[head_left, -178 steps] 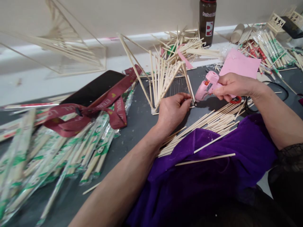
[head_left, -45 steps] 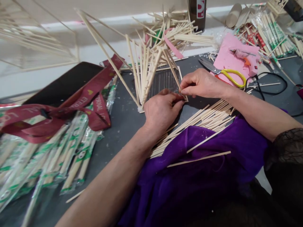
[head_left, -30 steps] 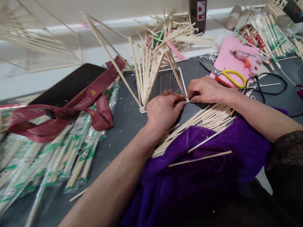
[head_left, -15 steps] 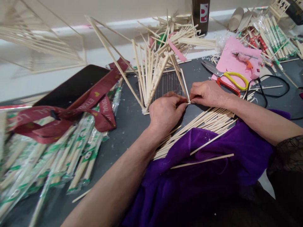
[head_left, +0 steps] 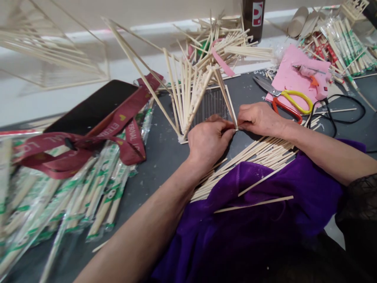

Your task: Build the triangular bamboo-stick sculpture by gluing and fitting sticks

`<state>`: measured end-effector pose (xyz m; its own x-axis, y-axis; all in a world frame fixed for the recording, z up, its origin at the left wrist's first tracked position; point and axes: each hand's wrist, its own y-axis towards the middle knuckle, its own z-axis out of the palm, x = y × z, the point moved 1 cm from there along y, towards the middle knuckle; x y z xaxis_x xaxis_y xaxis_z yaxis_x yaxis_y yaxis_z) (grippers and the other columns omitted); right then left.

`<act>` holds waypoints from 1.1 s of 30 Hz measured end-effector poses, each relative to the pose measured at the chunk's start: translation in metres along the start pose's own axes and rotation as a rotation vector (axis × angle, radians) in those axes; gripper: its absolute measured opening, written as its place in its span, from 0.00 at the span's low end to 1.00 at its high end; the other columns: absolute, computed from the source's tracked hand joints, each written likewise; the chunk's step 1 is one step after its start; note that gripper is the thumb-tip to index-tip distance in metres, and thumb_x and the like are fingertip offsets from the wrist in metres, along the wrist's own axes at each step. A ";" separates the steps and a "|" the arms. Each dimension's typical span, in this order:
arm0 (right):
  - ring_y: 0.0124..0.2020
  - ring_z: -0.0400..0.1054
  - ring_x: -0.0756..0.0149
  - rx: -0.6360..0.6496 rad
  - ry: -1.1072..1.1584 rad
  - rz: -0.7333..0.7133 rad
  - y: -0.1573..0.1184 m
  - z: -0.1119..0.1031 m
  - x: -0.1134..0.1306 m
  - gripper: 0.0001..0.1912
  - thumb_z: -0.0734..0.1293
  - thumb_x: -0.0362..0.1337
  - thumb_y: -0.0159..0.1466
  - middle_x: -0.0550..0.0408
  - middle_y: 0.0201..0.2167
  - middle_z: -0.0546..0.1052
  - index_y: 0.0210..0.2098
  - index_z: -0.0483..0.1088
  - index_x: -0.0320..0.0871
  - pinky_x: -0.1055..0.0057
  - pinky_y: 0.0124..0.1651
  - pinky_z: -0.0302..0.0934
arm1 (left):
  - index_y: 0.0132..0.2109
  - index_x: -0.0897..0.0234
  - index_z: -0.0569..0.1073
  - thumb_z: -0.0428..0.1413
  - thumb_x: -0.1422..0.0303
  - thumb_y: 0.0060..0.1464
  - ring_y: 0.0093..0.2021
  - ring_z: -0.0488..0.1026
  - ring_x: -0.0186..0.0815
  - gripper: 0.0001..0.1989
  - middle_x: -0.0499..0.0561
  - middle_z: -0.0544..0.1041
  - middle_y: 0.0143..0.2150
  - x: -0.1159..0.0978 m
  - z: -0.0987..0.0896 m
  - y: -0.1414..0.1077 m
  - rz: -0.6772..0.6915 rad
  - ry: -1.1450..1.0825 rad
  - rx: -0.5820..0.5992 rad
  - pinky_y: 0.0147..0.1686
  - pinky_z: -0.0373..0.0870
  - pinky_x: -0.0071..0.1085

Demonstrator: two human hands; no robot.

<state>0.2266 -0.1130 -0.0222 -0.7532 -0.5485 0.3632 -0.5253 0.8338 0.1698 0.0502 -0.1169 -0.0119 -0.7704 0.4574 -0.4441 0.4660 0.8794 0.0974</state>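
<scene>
A frame of glued wooden sticks stands on the dark grey table, its sticks rising at a slant from the base. At its near right corner my left hand is closed, thumb and fingers pinching the stick frame. From the other side my right hand pinches the same corner, its fingertips almost touching the left ones. The exact grip of both hands is partly hidden by the fingers. Loose wooden sticks lie just in front of the hands, some of them over a purple cloth.
Scissors and a pink glue gun with a black cord lie at right on pink sheets. Wrapped chopsticks, a dark phone-like slab and a maroon lanyard cover the left. Behind stand a dark bottle and a stick pile.
Both hands stay pinched at the same corner of the stick frame. The whole view has shifted slightly; nothing else has visibly moved.
</scene>
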 end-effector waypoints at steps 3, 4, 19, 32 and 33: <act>0.31 0.64 0.70 -0.022 0.012 -0.040 0.000 0.001 -0.002 0.08 0.64 0.31 0.61 0.56 0.28 0.70 0.30 0.75 0.38 0.73 0.32 0.49 | 0.41 0.59 0.81 0.54 0.67 0.55 0.44 0.77 0.41 0.11 0.50 0.82 0.42 -0.001 0.000 -0.001 -0.004 0.004 0.000 0.41 0.71 0.33; 0.30 0.64 0.70 -0.024 0.015 -0.050 0.001 0.001 -0.003 0.08 0.64 0.31 0.61 0.56 0.28 0.70 0.29 0.75 0.39 0.73 0.32 0.49 | 0.41 0.59 0.81 0.54 0.67 0.55 0.44 0.77 0.41 0.11 0.50 0.82 0.42 -0.002 0.000 -0.001 -0.004 0.006 0.000 0.41 0.71 0.33; 0.30 0.63 0.71 -0.013 0.015 -0.073 0.001 0.002 -0.002 0.09 0.63 0.33 0.63 0.56 0.28 0.69 0.30 0.73 0.38 0.73 0.32 0.48 | 0.40 0.58 0.81 0.54 0.67 0.56 0.43 0.77 0.41 0.11 0.51 0.82 0.41 -0.001 0.000 -0.001 0.006 -0.002 0.007 0.41 0.72 0.34; 0.29 0.62 0.71 0.061 -0.040 -0.048 0.005 0.000 0.001 0.10 0.62 0.32 0.63 0.55 0.29 0.71 0.31 0.74 0.38 0.73 0.31 0.47 | 0.40 0.59 0.81 0.52 0.66 0.56 0.44 0.77 0.41 0.12 0.52 0.81 0.40 0.001 0.001 -0.001 0.015 -0.017 0.014 0.42 0.71 0.33; 0.30 0.62 0.71 0.075 -0.043 -0.040 0.005 0.000 0.001 0.10 0.62 0.32 0.63 0.54 0.29 0.71 0.31 0.75 0.38 0.73 0.31 0.48 | 0.40 0.59 0.81 0.52 0.66 0.56 0.43 0.77 0.41 0.12 0.52 0.81 0.40 0.001 0.001 -0.001 0.014 -0.011 0.018 0.42 0.71 0.33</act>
<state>0.2231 -0.1092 -0.0206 -0.7466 -0.5846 0.3177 -0.5820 0.8052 0.1139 0.0495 -0.1178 -0.0131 -0.7589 0.4683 -0.4526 0.4846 0.8703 0.0880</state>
